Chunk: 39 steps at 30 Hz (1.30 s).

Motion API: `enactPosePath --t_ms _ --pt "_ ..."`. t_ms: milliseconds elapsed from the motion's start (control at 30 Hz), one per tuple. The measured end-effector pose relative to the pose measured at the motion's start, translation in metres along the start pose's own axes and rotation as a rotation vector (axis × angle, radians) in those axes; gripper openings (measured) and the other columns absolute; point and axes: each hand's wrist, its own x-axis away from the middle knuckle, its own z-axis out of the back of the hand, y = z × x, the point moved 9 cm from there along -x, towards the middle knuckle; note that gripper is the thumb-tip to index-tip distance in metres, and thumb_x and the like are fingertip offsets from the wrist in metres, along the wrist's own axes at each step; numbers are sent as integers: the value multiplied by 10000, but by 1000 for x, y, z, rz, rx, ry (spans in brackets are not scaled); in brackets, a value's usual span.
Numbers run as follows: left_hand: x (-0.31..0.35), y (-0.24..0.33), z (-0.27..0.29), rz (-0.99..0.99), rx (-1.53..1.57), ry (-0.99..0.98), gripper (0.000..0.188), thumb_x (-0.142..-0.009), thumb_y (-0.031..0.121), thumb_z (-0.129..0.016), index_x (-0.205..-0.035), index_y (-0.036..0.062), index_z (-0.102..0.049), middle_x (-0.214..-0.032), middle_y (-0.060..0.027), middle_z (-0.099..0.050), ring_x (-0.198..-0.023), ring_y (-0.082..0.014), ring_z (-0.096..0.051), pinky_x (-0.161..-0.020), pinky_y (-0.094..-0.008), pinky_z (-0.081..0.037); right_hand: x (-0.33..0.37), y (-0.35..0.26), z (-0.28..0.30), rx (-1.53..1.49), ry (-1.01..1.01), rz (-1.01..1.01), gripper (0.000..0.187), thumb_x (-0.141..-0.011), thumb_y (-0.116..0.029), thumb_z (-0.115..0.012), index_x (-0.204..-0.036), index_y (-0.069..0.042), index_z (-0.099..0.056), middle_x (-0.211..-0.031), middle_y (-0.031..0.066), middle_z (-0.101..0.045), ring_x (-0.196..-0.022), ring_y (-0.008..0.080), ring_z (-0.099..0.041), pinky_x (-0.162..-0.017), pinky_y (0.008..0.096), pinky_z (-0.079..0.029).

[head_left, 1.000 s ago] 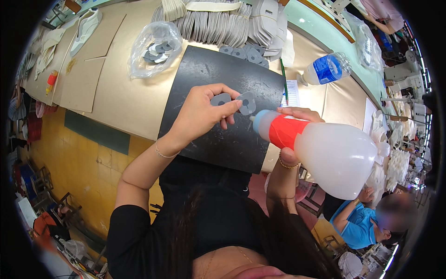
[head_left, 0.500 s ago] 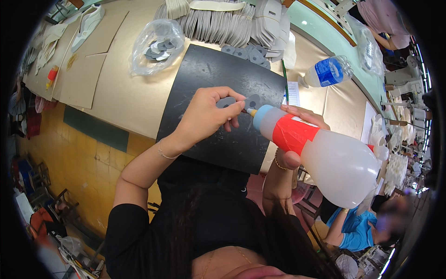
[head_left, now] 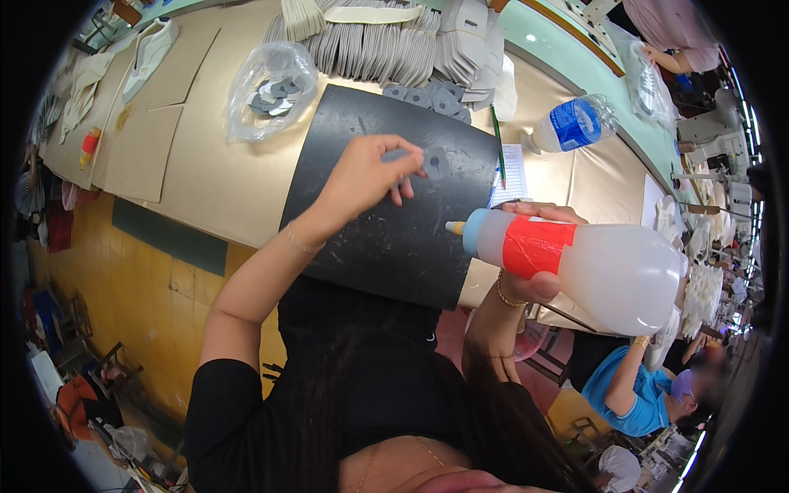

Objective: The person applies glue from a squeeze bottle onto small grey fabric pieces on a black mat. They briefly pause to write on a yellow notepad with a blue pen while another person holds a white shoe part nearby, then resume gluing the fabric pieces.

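Observation:
My left hand (head_left: 367,170) is closed in a pinch over the black mat (head_left: 353,238), holding a small grey disc (head_left: 393,156) that is blurred and partly hidden by the fingers. Just beyond the fingertips, another grey piece with a dark keyhole-like mark (head_left: 436,163) lies on the mat. My right hand (head_left: 530,285) wraps around a translucent squeeze bottle (head_left: 625,275) with a red band, a light-blue collar and a yellowish nozzle. The bottle lies nearly level, its nozzle pointing left above the mat's right part, apart from both grey pieces. Its contents look whitish.
Beyond the mat lie loose grey pieces (head_left: 444,100) and stacked grey panels (head_left: 374,48). A plastic bag of discs (head_left: 271,90) is at the left. A water bottle (head_left: 575,123), a green pencil (head_left: 499,148) and paper (head_left: 511,177) are at the right. Co-workers sit farther right.
The squeeze bottle's nozzle has drawn away from my left fingertips, moving right and slightly down, and the bottle is more level. My left hand has moved slightly up and left with the disc.

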Motion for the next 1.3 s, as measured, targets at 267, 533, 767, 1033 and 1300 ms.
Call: enactPosePath --t_ms 267,533,767,1033,1300 --pt "-111 -14 43 -92 -28 171 310 -859 135 -629 -1057 -103 -606 -763 -121 -632 -520 -140 -597 -450 -250 -476 10 8 14 -61 140 -136 877 -594 -637 -771 -1034 75 -512 -909 194 -622 -798 305 -660 -716 392 -566" --pt "-73 -20 51 94 304 60 340 -877 110 -612 -1153 -66 -520 -918 -146 -616 -716 -172 -640 -621 -257 -533 11 5 21 -15 210 -159 876 -634 -672 -720 -1025 81 -504 -901 190 -614 -786 295 -657 -706 381 -561" --pt "6 8 21 -6 212 -55 275 -860 72 -648 -1074 -58 -534 -904 -139 -630 -731 -175 -662 -617 -246 -548 -13 -6 2 106 195 -40 905 -678 -735 -639 -1030 81 -470 -903 211 -608 -803 324 -665 -718 420 -576" --pt "32 15 -2 4 254 -73 194 -859 84 -666 -960 -70 -607 -829 -83 -631 -710 -156 -670 -609 -239 -546 -22 -5 -19 27 64 62 826 -639 -574 -787 -1105 52 -516 -1000 195 -635 -929 291 -645 -813 373 -531" --pt "42 21 -9 16 243 -80 198 -861 65 -661 -992 -74 -608 -839 -107 -642 -708 -158 -669 -615 -247 -561 -19 -4 -39 54 -95 71 787 -624 -510 -823 -1129 19 -533 -1060 190 -616 -984 309 -624 -877 413 -498"
